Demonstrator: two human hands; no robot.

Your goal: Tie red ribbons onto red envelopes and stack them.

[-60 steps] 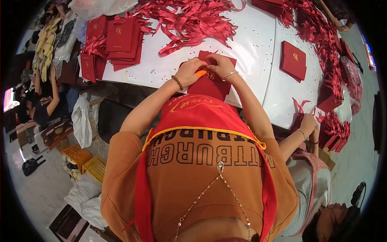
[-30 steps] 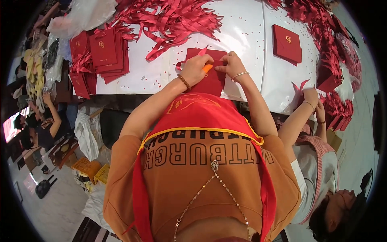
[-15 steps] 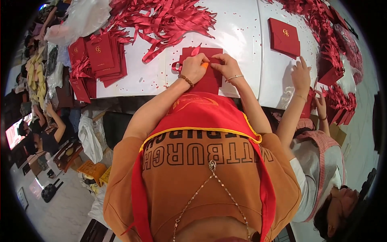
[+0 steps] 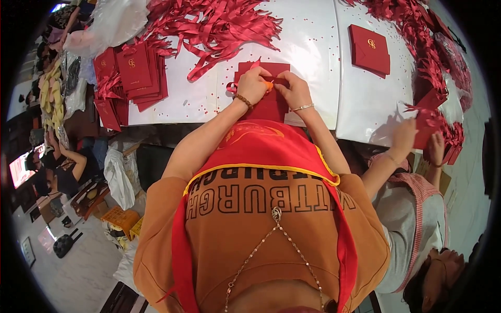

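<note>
A flat dark red paper bag (image 4: 272,107) lies at the table's near edge in front of me. My left hand (image 4: 253,85) is closed over its left half, pinching a red ribbon (image 4: 231,87) that loops out to the left, with a loose tail above. Something small and orange (image 4: 269,86) shows at the left fingertips; I cannot tell whether it is a finger cover or a tool. My right hand (image 4: 295,89) faces it, thumb and forefinger pinched close together over the bag's upper right part. What lies in that pinch is hidden.
A heap of red ribbons (image 4: 224,31) covers the table's far side. Stacked red bags (image 4: 134,70) stand left, beside clear plastic (image 4: 117,23). More red bags (image 4: 369,49) lie right. Close on my right, a co-worker's hand (image 4: 404,136) holds a red bag (image 4: 429,125) with ribbon.
My hands stay over the bag, with only slight finger movement. The co-worker's hand has drawn back from the stack at the right and now holds up a red bag.
</note>
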